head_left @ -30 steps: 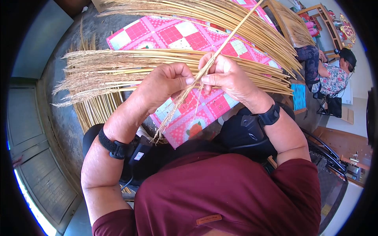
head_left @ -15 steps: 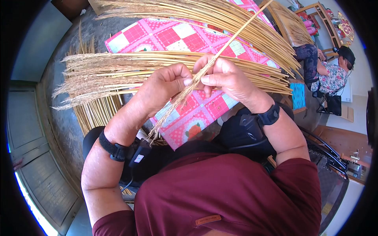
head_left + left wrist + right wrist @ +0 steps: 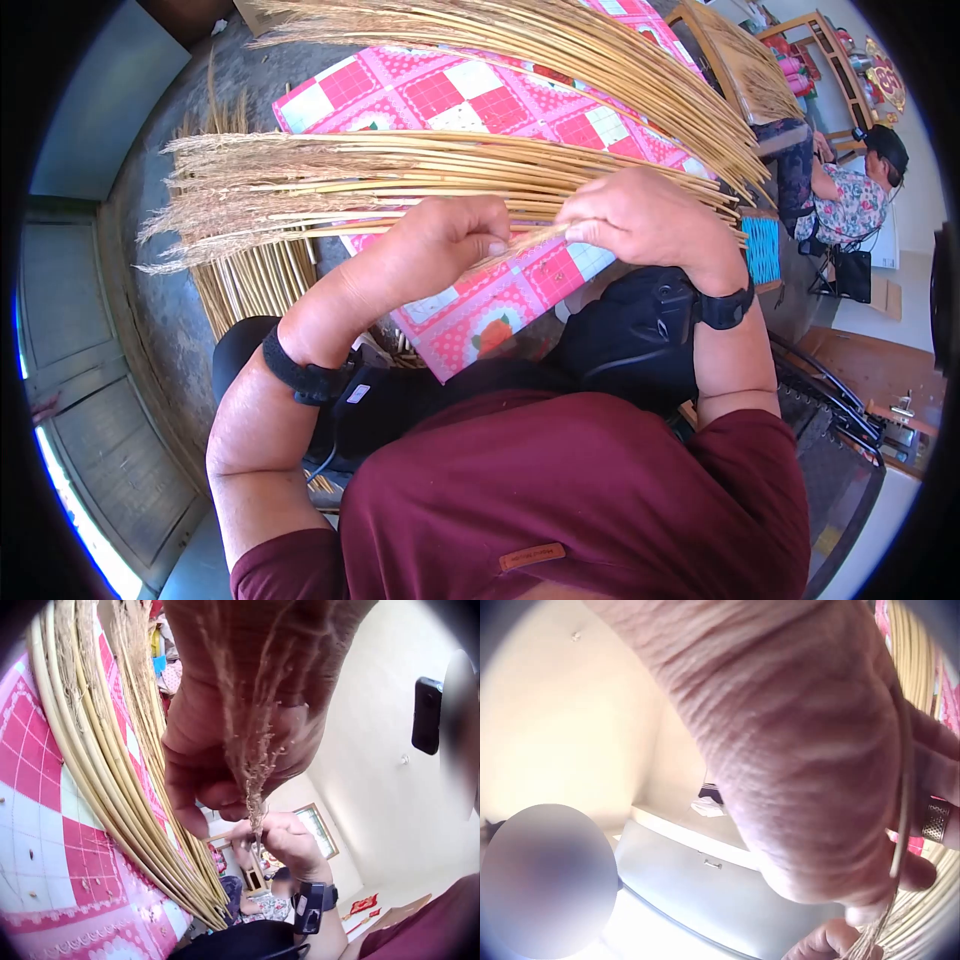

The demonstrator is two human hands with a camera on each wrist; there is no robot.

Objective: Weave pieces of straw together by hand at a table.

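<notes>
Both hands work on a dry grass stalk with a feathery seed head (image 3: pixel 530 241), which spans the gap between them over the near edge of the cloth. My left hand (image 3: pixel 430 245) pinches the seed-head end between thumb and curled fingers; its wisps (image 3: pixel 255 772) hang in front of the palm in the left wrist view. To the right, my right hand (image 3: pixel 640 222) grips the stalk, back of the hand up. The stem (image 3: pixel 905 772) runs along that palm in the right wrist view, and one finger wears a ring (image 3: pixel 936 820).
A bundle of grass stalks (image 3: pixel 400 160) lies just beyond the hands on a pink patterned cloth (image 3: pixel 340 88). Another bundle (image 3: pixel 620 80) lies farther back. More stalks (image 3: pixel 250 270) stand at the left. A seated person (image 3: pixel 850 190) is at the far right.
My right hand has moved right, away from the left hand, and rolled so its back faces up. The stem that pointed to the upper right is now hidden by that hand.
</notes>
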